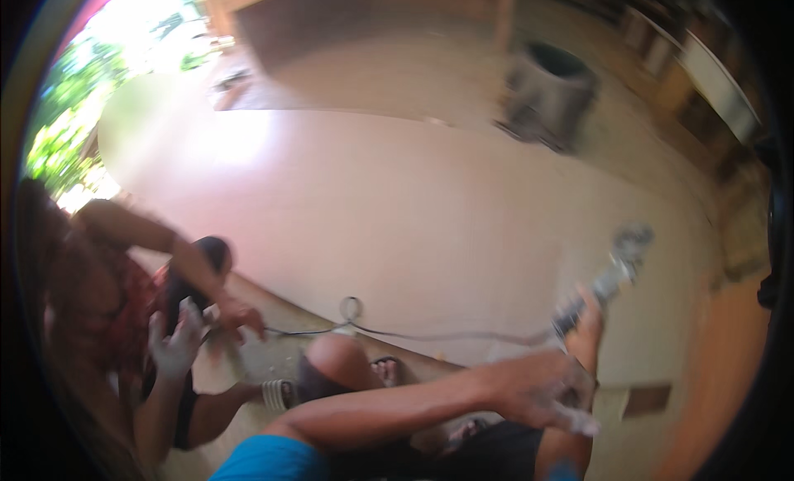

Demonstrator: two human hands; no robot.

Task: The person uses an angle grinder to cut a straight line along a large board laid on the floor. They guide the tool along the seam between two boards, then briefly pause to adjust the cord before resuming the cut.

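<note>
My right hand [585,315] is closed round the dark rear end of a corded power tool [608,284]. The tool has a silvery body and points up and to the right over a large pale panel [372,208]. Motion blur hides its exact kind. A dark cable [463,338] trails left from it, with a small loop partway. My left hand [550,390], dusty at the fingertips, crosses in front of my right forearm with its fingers apart and nothing visible in it. Whether it touches that forearm I cannot tell.
At left a person sits close by, one dusty hand [175,342] raised and the other hand [241,315] near the cable. A dark bucket [550,100] stands beyond the panel. Boards [703,88] line the right side; a small brown piece [647,400] lies lower right.
</note>
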